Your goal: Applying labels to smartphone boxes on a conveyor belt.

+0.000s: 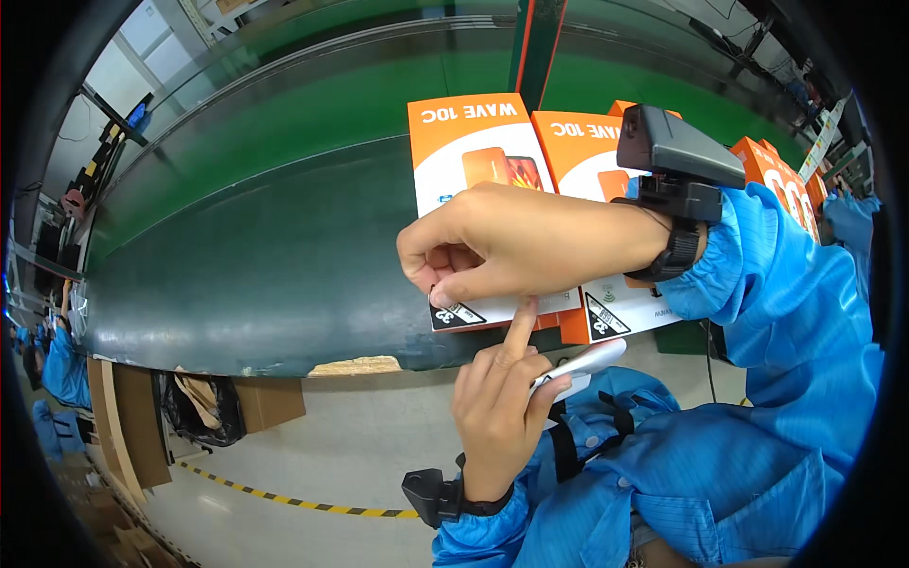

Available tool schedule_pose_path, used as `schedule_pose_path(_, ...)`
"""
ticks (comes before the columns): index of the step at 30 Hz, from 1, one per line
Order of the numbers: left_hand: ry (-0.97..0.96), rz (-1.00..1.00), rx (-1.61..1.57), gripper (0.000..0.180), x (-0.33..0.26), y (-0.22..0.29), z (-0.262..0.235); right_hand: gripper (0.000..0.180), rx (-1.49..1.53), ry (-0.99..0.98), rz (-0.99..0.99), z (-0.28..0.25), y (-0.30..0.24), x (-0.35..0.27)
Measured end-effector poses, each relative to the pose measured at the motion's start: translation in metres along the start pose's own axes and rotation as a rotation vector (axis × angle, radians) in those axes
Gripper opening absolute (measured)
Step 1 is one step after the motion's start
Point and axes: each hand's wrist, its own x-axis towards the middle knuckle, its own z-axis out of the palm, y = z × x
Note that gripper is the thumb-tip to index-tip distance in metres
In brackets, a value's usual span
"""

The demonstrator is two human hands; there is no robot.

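Observation:
An orange-and-white phone box [443, 161] lies on the dark green work surface, with a phone pictured on its face. My right hand [492, 237] reaches across it from the right. Its fingers are curled and its thumb tip rests at the box's near left corner, over a black-and-white corner mark; anything pinched there is too small to make out. From below, my left hand [494, 407] stretches its index finger to the near edge of the box. Between its thumb and other fingers it grips a thin, glossy white piece [595, 358], whose kind I cannot tell.
A second similar box [576, 151] lies right beside the first, partly under my right forearm. More orange boxes [776, 180] stand farther right. A dark green post [538, 52] rises behind them. Below the worn front edge, a bin with a black bag [199, 417] stands at left.

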Motion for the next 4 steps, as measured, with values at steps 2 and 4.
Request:
schedule_pose_path(2, -0.008, -0.014, -0.008, 0.024, 0.0, -0.001, -0.0009, 0.011, 0.004, -0.013, 0.017, -0.0002, -0.0001, 0.0002)
schedule_pose_path(4, -0.025, -0.032, -0.015, 0.024, -0.0003, -0.0022, -0.0015, 0.012, 0.003, 0.018, -0.02, 0.0014, 0.0014, 0.0)
